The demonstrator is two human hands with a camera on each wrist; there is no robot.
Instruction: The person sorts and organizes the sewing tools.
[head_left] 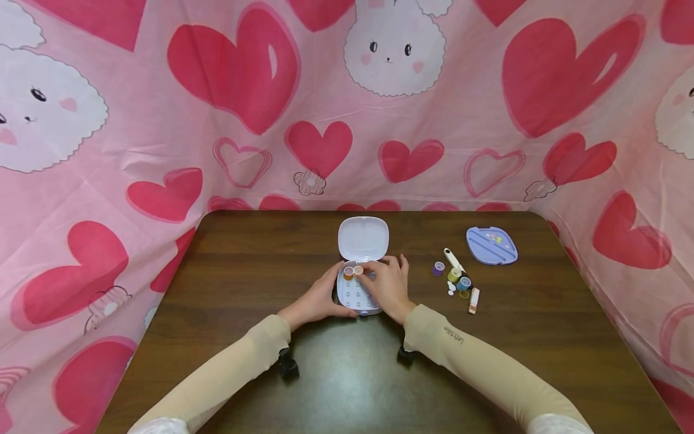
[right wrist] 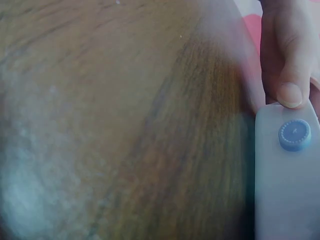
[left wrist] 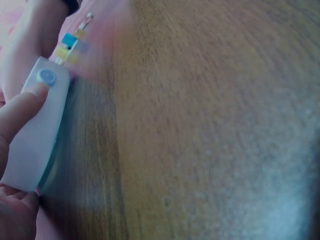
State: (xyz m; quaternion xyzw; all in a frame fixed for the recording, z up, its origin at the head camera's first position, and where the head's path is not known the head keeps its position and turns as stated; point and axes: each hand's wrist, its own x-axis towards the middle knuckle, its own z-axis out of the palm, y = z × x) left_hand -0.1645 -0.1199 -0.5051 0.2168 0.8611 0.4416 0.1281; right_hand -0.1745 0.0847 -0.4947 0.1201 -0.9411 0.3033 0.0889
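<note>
A pale lilac sewing case [head_left: 355,298] lies on the table with its lid [head_left: 364,239] raised at the far side. Rows of small pegs stand in its base. My left hand [head_left: 320,297] grips the case from the left, thumb at the front edge and fingers along the far left side. In the left wrist view that thumb lies by the round blue button [left wrist: 46,77] on the case's front. Over the case, my right hand [head_left: 387,288] pinches a whitish thread spool [head_left: 358,271] at the upper left, beside an orange thread spool [head_left: 349,274]. Its palm hides the case's right part.
Right of the case lie a purple spool [head_left: 438,269], a yellow spool [head_left: 454,275], a blue spool [head_left: 463,283], a white-handled tool [head_left: 451,257], white buttons [head_left: 451,288] and a white-and-orange piece [head_left: 474,301]. Farther right is a blue tray [head_left: 490,256] with small items. Heart-printed cloth [head_left: 320,144] hangs behind.
</note>
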